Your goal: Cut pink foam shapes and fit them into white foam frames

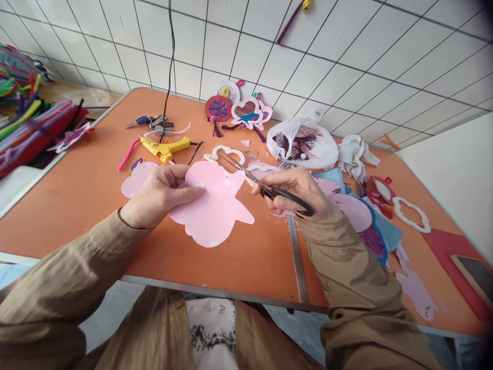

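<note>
Between the thumb and fingers of my left hand point(159, 194) is a pink paper cutout point(210, 216) with wavy, lobed edges, held above the table. A notch is cut into its right side. My right hand point(290, 189) is closed around the black handles of a pair of scissors point(285, 198), whose blades point up and left behind the paper's upper right edge. Another pink paper piece point(139, 179) lies behind my left hand. A yellow glue gun point(165, 149) rests farther back on the table, and a white wavy ring point(230, 153) lies beyond the paper.
The orange table point(246, 272) meets a tiled wall. At the back lie round and flower-shaped ornaments point(246, 112) and a white plastic bag point(302, 140). Paper scraps, blue sheets point(387, 231) and a phone point(473, 275) are on the right. Pipe cleaners point(34, 128) are piled left. A black cord point(169, 67) hangs down.
</note>
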Tool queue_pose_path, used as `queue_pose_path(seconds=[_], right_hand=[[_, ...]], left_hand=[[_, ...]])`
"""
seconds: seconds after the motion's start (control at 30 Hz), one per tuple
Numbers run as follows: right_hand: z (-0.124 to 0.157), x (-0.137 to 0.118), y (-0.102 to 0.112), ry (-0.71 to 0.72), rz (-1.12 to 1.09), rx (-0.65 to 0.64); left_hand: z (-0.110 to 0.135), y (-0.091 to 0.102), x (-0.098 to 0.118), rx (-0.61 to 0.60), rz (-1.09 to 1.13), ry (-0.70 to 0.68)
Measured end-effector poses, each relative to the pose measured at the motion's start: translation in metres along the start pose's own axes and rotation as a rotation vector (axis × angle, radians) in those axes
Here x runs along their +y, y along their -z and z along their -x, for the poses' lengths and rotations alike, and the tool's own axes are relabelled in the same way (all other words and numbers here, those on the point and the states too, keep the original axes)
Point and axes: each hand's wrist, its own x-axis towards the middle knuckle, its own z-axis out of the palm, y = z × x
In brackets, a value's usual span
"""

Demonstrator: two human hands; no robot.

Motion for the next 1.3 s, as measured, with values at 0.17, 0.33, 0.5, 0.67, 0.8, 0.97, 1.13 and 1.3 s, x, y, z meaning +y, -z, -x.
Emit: queue_pose_path(seconds=[0.17, 0.33, 0.5, 0.67, 0.8, 0.97, 1.13, 1.3], right_hand=[[-0.001, 0.004, -0.001, 0.021, -0.007, 0.015], [-0.001, 0.005, 0.000, 0.014, 0.003, 0.010], [-0.002, 0.012, 0.003, 0.024, -0.002, 0.014], [-0.002, 0.013, 0.004, 0.017, -0.002, 0.004], [-0.002, 0.012, 0.004, 0.020, 0.006, 0.007], [0.002, 0.007, 0.002, 0.005, -0.003, 0.007], [0.006, -0.002, 0.000, 0.005, 0.023, 0.022], [0.003, 0.001, 0.001, -0.004, 0.013, -0.009]], left_hand=[[0.000, 0.000, 0.001, 0.018, 0.005, 0.017], [0.000, 0.000, 0.001, 0.025, 0.016, 0.031], [-0.001, 0.001, 0.000, 0.017, 0.010, 0.024], [-0.001, 0.001, -0.001, 0.024, -0.018, 0.025], [-0.001, 0.002, -0.002, 0.017, -0.039, 0.011], [-0.001, 0.003, -0.003, 0.024, -0.051, 0.024], [0.000, 0.003, -0.002, 0.017, -0.047, 0.023], [0.000, 0.002, -0.001, 0.014, -0.044, 0.029]])
